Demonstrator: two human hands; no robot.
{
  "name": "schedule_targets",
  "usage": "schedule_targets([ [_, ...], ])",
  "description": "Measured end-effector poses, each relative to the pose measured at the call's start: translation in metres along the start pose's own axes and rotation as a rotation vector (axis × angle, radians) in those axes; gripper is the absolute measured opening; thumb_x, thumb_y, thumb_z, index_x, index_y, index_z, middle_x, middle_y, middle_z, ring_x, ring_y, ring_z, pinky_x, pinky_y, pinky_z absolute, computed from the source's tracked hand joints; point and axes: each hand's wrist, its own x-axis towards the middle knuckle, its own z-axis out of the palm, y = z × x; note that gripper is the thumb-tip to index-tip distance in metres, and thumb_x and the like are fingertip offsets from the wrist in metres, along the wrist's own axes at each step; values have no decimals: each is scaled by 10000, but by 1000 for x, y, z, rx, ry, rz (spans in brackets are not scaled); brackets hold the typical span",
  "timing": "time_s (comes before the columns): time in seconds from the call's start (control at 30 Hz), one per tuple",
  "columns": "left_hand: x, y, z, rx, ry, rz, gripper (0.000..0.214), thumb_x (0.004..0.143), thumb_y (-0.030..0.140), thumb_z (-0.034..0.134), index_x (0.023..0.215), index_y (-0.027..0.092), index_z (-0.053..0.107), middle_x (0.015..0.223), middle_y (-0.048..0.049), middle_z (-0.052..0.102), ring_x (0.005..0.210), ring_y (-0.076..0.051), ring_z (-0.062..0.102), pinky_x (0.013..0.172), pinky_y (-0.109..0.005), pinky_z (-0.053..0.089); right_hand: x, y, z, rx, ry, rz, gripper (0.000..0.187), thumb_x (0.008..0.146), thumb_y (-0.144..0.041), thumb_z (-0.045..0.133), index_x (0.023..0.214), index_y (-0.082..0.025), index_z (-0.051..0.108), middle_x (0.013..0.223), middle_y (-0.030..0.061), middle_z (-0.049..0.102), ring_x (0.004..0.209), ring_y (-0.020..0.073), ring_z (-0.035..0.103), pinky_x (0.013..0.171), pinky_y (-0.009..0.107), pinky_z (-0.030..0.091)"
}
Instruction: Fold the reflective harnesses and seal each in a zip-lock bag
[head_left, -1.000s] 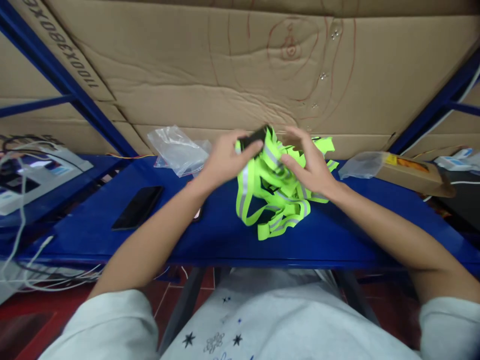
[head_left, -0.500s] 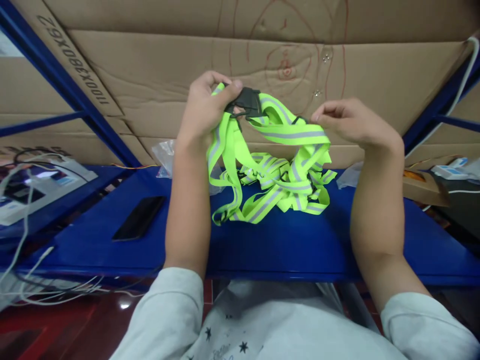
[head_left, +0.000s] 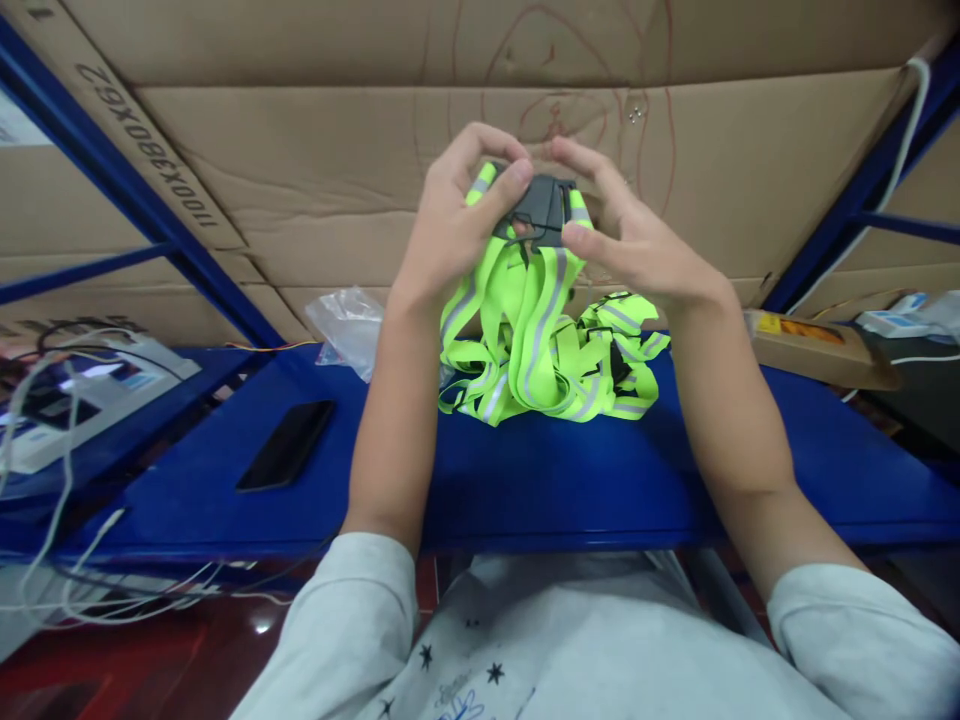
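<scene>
I count two hands, my left hand (head_left: pixel 461 205) and my right hand (head_left: pixel 637 225), with one black buckle (head_left: pixel 543 205) between them and yellow straps (head_left: pixel 541 325) too tangled to number. Around one blue table (head_left: pixel 570 480) I see one phone (head_left: pixel 285 446), one clear bag (head_left: pixel 349 325) at left, one cardboard box (head_left: pixel 817 352) and several white cables (head_left: pixel 112 520), overlapping too much for counting.

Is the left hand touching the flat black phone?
No, the left hand holds the dark plastic buckle on the yellow-green reflective straps, while the flat black phone lies apart.
</scene>
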Motion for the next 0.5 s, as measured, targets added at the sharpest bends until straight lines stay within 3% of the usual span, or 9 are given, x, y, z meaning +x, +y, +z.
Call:
schedule_targets([
  [0.1, -6, 10, 1, 105, -102, 77, 228, 949, 521, 680, 988, 297, 666, 1093, -28, 678, 1111, -237, 622, 972, -417, 526, 0, 3, -3, -18, 60, 32, 589, 926, -699, 656, 1351, -291, 638, 1443, 57, 638, 1361, 336, 584, 1147, 556, 508],
  [0.17, -8, 14, -1, 168, -173, 84, 188, 911, 415, 724, 1048, 294, 677, 1164, -34, 684, 1176, -263, 622, 1026, -428, 505, 0, 6, -5, -37, 99, 103, 547, 900, -702, 682, 1266, -297, 680, 1308, 54, 710, 1260, 343, 638, 1065, 559, 559],
  [0.3, -11, 20, -5, 305, -263, 19, 355, 790, 272, 777, 1131, 268, 678, 1177, -52, 701, 1137, -293, 644, 989, -402, 515, 0, 9, -11, -78, 127, 169, 521, 852, -680, 748, 1202, -298, 701, 1232, 45, 733, 1163, 331, 669, 979, 527, 594],
  [0.5, -11, 10, -4, 450, -342, -22, 297, 747, 352, 834, 1000, 237, 728, 1007, -70, 732, 1033, -312, 671, 929, -412, 521, -4, 20, -6, -231, 36, 158, 456, 964, -614, 639, 1263, -272, 679, 1171, 53, 740, 1073, 290, 681, 920, 487, 591],
])
